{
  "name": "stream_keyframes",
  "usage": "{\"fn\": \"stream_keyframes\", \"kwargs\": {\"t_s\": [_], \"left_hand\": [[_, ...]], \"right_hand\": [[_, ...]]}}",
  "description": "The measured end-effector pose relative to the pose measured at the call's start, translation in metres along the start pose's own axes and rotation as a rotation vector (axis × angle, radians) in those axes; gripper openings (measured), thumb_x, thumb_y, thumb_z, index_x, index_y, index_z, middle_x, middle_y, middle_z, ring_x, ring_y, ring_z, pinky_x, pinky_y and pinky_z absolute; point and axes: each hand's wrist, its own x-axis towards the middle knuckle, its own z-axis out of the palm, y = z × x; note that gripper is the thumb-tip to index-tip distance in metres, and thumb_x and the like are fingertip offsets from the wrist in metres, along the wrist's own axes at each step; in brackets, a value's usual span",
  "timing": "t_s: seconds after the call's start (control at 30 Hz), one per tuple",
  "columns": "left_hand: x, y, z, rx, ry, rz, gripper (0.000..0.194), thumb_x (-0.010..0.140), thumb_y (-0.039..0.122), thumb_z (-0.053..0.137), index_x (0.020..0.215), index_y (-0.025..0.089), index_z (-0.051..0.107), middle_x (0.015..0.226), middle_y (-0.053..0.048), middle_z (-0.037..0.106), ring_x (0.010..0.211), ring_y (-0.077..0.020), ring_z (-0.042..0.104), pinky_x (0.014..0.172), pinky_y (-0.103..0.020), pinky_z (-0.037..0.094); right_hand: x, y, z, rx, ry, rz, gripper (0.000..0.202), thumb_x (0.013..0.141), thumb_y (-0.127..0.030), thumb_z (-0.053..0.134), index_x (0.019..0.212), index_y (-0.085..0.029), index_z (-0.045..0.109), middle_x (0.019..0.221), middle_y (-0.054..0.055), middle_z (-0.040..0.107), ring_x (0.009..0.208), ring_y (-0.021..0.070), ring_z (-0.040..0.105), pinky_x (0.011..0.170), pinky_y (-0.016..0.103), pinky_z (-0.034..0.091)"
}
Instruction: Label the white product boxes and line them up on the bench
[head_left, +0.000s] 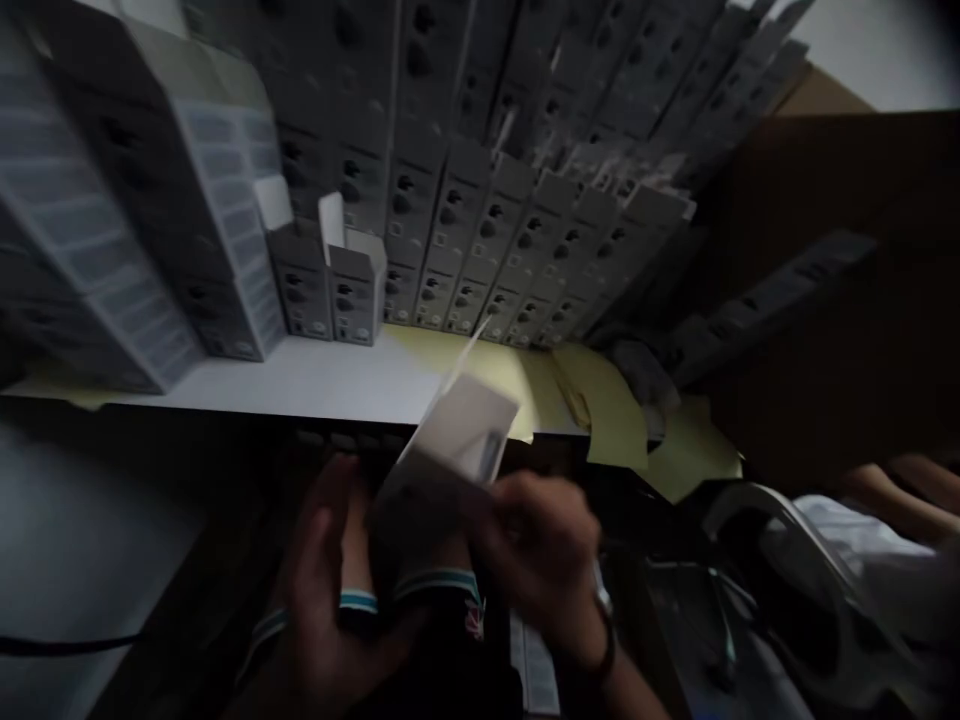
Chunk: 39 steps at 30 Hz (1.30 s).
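My right hand (pixel 544 545) is closed on the side of a small white cardboard box (pixel 435 490), held above my lap. The box's top flap stands up, and something grey shows inside its opening, too blurred to name. To the left of the box is my left hand (pixel 337 600), its fingers apart and nothing in it. A gap shows between that hand and the box. Behind the box, at the edge of a white shelf (pixel 315 380), lie yellow paper sheets (pixel 510 370).
Rows of stacked boxes (pixel 457 215) fill the shelf's back. Two boxes with raised flaps (pixel 356 285) stand in front, beside taller stacks (pixel 217 200) at left. To the right are a large brown carton (pixel 847 330), a curved chair-like frame (pixel 787 530) and another person's arm (pixel 900 505).
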Motion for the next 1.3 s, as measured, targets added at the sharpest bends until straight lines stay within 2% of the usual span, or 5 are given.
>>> {"fn": "stream_keyframes", "kwargs": {"t_s": [0.13,0.4,0.63,1.07,1.3], "left_hand": [[-0.042,-0.028,0.046,-0.114,-0.348,-0.256,0.09,0.082,0.046,0.071,0.155,0.032,0.02,0.142,-0.013,0.054,0.122,-0.0294,0.063,0.092,-0.041,0.063],[-0.097,-0.076,0.062,-0.205,-0.624,-0.5,0.088,0.082,0.052,0.062,0.155,0.026,0.02,0.163,-0.012,0.024,0.151,-0.0367,0.024,0.127,-0.059,0.023],[-0.084,-0.085,0.069,-0.1,-0.699,-0.699,0.063,0.077,0.058,0.069,0.128,0.024,0.054,0.132,-0.009,0.057,0.121,-0.0304,0.058,0.108,-0.045,0.049],[-0.084,-0.084,0.081,-0.072,-0.586,-0.221,0.03,0.083,0.044,0.07,0.107,0.026,0.071,0.136,-0.007,0.051,0.122,-0.0265,0.058,0.1,-0.039,0.055],[-0.074,-0.084,0.066,-0.116,-0.758,-0.275,0.029,0.086,0.046,0.063,0.076,0.022,0.077,0.131,-0.009,0.053,0.115,-0.0263,0.06,0.091,-0.037,0.059]], "right_hand": [[-0.102,0.041,0.026,0.172,-0.093,0.479,0.019,0.09,-0.034,0.064,0.08,-0.021,0.074,0.064,0.001,0.068,0.056,0.0125,0.06,0.055,0.024,0.047],[-0.216,0.11,0.019,0.424,0.031,0.81,0.076,0.085,-0.047,0.07,0.152,-0.029,0.037,0.147,0.012,0.048,0.131,0.0274,0.052,0.102,0.041,0.049],[-0.208,0.115,0.034,0.566,-0.156,0.68,0.063,0.088,-0.042,0.067,0.146,-0.03,0.047,0.135,0.009,0.056,0.125,0.0237,0.055,0.108,0.042,0.043],[-0.203,0.123,0.017,0.47,-0.244,0.748,0.048,0.079,-0.05,0.074,0.118,-0.023,0.064,0.112,0.008,0.062,0.106,0.0222,0.06,0.095,0.037,0.048],[-0.184,0.124,0.027,0.835,-0.122,0.8,0.101,0.073,-0.074,0.069,0.15,-0.026,0.026,0.152,0.015,0.041,0.139,0.0284,0.044,0.116,0.047,0.035]]}}
